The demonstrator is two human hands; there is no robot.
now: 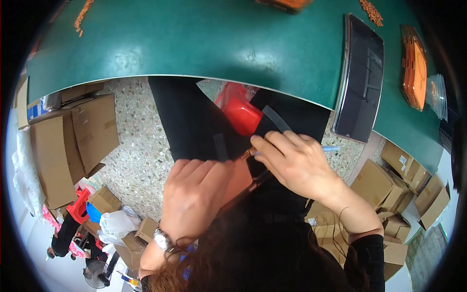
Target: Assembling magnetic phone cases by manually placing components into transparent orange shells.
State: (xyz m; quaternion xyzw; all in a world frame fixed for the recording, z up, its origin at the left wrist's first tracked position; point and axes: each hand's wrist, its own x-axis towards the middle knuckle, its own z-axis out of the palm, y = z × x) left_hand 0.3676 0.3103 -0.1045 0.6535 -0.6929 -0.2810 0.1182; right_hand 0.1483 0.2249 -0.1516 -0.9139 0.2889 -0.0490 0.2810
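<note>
My left hand (197, 192) is closed on a flat orange case, like a phone case (239, 179), held over my lap. The case has a dark rim, and my hand covers much of it. At its upper right edge, my right hand (299, 163) is closed with fingertips pinched together. A thin light-blue, pen-like stick (332, 148) juts out from behind that hand. What the fingertips touch is too small to make out. Clear strips (276, 119) lie on my dark trousers, one on each thigh.
On the green table (194, 44) are a dark glossy tray (360, 80), stacked orange cases (414, 73), a clear plastic cup (438, 97) and small orange-brown pieces (371, 12). A red stool (241, 117) shows between my legs. Cardboard boxes (95, 134) stand on both sides; people are at lower left.
</note>
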